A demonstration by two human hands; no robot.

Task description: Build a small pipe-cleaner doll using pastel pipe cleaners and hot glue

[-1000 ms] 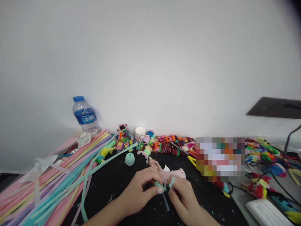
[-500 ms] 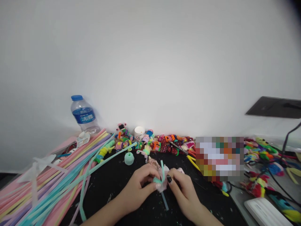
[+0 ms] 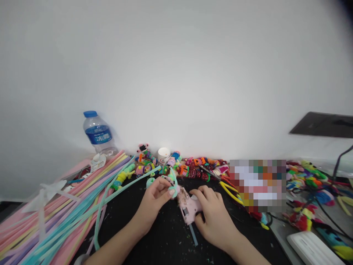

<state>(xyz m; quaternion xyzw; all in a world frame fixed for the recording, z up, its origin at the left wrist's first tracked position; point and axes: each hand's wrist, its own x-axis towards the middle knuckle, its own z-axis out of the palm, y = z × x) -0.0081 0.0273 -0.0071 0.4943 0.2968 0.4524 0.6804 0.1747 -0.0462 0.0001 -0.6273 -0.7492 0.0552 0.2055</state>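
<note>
A mint-green pipe cleaner (image 3: pixel 174 180), curled at its lower end, is pinched between the thumb and fingers of my left hand (image 3: pixel 154 198). My right hand (image 3: pixel 215 215) is wrapped round the handle of a pale pink hot glue gun (image 3: pixel 188 215), just right of the curl. A translucent glue stick (image 3: pixel 193 235) pokes out of the gun's rear, towards me. The gun's front is stained brown and points away from me, close to the pipe cleaner; whether they touch I cannot tell. Behind my left hand, a mint-green coil (image 3: pixel 149 182) is partly hidden.
Long pastel pipe cleaners (image 3: pixel 63 217) cover the left side. A water bottle (image 3: pixel 97 134) leans against the wall. Small colourful pipe-cleaner figures (image 3: pixel 193 171) line the back around a white cup (image 3: pixel 164 156). Yellow-handled scissors (image 3: pixel 230 191) lie right of centre; a white device (image 3: pixel 314 248) and cables lie farther right.
My left hand has moved up and left with the mint-green pipe cleaner, away from above the glue gun. My right hand has closed round the gun's handle, and more of the gun shows.
</note>
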